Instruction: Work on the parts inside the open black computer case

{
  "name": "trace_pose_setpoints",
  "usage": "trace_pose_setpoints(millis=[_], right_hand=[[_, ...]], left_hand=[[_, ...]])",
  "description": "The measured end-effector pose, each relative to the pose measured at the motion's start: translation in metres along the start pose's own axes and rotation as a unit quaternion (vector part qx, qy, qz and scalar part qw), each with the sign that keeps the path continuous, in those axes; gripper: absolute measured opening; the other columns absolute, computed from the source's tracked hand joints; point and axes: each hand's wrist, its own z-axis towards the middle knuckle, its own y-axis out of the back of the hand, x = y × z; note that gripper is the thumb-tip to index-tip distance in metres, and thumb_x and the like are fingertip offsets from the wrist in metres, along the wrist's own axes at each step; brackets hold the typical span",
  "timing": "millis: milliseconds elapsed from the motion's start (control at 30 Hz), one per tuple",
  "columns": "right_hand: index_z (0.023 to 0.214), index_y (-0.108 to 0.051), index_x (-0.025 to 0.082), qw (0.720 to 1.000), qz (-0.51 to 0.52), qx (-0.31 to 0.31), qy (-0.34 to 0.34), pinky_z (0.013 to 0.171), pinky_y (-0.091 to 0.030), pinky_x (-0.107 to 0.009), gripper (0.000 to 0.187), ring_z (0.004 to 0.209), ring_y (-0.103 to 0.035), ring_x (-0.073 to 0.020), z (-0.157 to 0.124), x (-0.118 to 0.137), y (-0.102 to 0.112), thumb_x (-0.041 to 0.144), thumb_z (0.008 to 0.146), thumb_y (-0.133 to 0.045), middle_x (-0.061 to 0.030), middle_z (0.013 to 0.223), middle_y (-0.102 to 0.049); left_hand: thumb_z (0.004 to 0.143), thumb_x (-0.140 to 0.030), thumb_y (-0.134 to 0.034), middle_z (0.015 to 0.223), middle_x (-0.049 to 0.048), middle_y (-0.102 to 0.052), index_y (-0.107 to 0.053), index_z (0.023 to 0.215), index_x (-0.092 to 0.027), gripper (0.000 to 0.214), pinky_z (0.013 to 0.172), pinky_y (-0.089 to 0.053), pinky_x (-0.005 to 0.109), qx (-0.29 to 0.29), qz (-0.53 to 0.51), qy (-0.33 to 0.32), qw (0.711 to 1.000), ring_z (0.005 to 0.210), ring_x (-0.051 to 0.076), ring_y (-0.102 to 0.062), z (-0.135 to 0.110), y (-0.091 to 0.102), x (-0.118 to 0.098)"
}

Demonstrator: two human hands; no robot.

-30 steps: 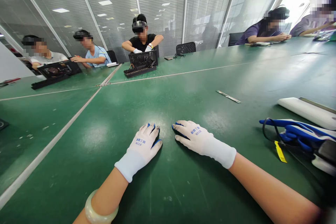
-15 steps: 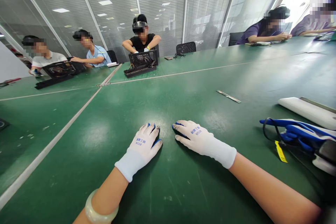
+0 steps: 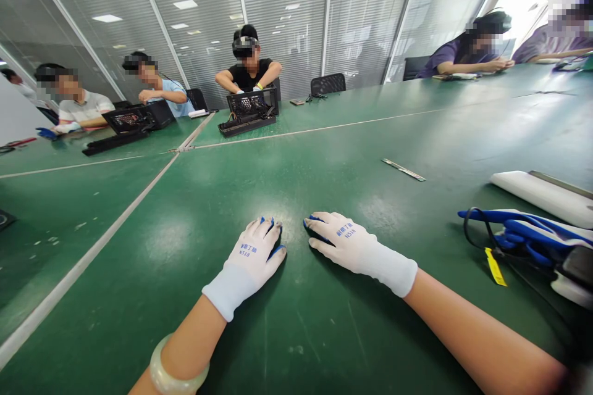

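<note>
My left hand (image 3: 252, 251), in a white work glove with blue-coated fingertips, lies palm down on the green table (image 3: 296, 333). A pale bangle (image 3: 173, 367) circles the left forearm. To its right, my right hand (image 3: 343, 237) rests flat in a matching glove, fingers pointing left. A short stretch of tabletop separates the two hands. Both are open, fingers a little apart, and neither holds anything. The palms are hidden against the table.
Right of my hands are blue-and-white gloves (image 3: 523, 234), a cable with a yellow tag (image 3: 495, 267) and a white object (image 3: 542, 192). A thin strip (image 3: 403, 170) lies ahead. Across the table, people work at black computer cases (image 3: 252, 110) (image 3: 132, 120).
My hands have stayed still. At the far left, the black case has shifted right, and the two people beside it have changed their arm positions.
</note>
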Motion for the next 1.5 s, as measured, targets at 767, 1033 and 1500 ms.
trace_pose_setpoints(millis=[767,1033,1500], right_hand=[[0.132,-0.06,0.021,1.0,0.008,-0.002,0.002,0.099,-0.049,-0.049,0.042,0.123,-0.055,-0.0309,0.0004,-0.002,-0.0017,0.04,0.098,-0.043,-0.0115,0.14,-0.056],[0.131,-0.061,0.021,1.0,0.007,-0.004,0.002,0.098,-0.05,-0.049,0.042,0.122,-0.056,-0.0309,0.0002,0.0,0.0005,0.039,0.097,-0.043,-0.0119,0.138,-0.057],[0.132,-0.06,0.02,1.0,0.016,0.008,0.0,0.101,-0.048,-0.049,0.044,0.124,-0.053,-0.0309,0.0004,-0.0004,0.0004,0.04,0.098,-0.041,-0.0113,0.14,-0.055]], left_hand=[[0.099,-0.039,-0.044,0.142,0.0156,-0.054,-0.052,0.135,-0.014,0.044,0.116,-0.034,0.053,-0.004,0.02,-0.005,1.0,0.136,0.034,-0.046,-0.0001,-0.0016,-0.0006],[0.099,-0.039,-0.044,0.143,0.0168,-0.053,-0.051,0.136,-0.013,0.046,0.116,-0.032,0.054,0.005,0.012,0.005,1.0,0.138,0.033,-0.043,-0.0005,-0.0013,-0.0015],[0.099,-0.038,-0.044,0.142,0.0164,-0.053,-0.052,0.134,-0.014,0.044,0.116,-0.032,0.054,0.008,0.007,0.004,1.0,0.138,0.033,-0.044,0.0002,0.0022,-0.0026]])
